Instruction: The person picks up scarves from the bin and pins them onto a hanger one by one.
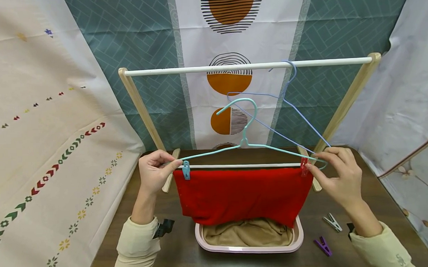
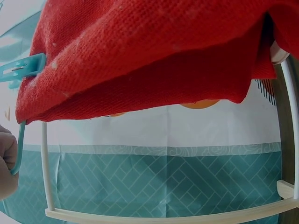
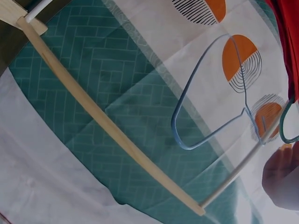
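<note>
A teal clothes hanger (image 1: 245,142) is held up level between both hands. Over its lower bar hangs a folded red cloth (image 1: 242,195), fastened by a blue clothespin (image 1: 186,170) on the left and a red clothespin (image 1: 304,166) on the right. The left hand (image 1: 155,171) pinches the hanger's left end, just outside the blue clothespin. At the other end the right hand (image 1: 337,172) grips the hanger, its thumb tip against the red clothespin. In the right wrist view, the hand (image 3: 282,175) shows only partly at the edge.
Behind stands a drying rack with a white top rail (image 1: 180,70), where an empty blue hanger (image 1: 287,95) hangs. Below the cloth, a pink basin (image 1: 251,249) contains brown cloth (image 1: 247,233). White (image 1: 332,222) and purple clothespins (image 1: 323,246) lie right on the table.
</note>
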`<state>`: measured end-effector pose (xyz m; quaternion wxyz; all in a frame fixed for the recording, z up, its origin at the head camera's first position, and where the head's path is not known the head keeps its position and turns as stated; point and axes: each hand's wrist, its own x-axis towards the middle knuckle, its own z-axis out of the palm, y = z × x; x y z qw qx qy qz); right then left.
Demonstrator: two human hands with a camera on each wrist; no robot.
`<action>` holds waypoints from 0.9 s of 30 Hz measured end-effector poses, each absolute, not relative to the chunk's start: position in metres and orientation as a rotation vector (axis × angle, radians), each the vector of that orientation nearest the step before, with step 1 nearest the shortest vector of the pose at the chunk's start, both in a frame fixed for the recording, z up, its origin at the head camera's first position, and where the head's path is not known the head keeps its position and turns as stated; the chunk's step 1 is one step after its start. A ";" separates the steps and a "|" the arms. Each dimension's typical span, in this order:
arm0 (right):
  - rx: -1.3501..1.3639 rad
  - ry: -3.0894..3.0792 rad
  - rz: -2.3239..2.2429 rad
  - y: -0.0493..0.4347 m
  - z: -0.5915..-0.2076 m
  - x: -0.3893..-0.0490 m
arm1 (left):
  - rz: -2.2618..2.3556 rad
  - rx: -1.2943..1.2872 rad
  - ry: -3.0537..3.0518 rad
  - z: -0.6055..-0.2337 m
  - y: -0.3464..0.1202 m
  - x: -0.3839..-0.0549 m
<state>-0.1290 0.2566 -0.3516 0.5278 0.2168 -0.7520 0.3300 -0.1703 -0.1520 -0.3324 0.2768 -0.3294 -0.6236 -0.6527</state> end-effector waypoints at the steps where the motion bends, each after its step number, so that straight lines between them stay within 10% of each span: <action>1: 0.533 -1.810 0.802 0.257 -0.351 -0.129 | -1.749 -0.885 -1.677 -0.333 -0.152 -0.170; 27: 0.906 -1.772 1.146 0.246 -0.324 -0.137 | -1.698 -0.897 -1.737 -0.322 -0.155 -0.169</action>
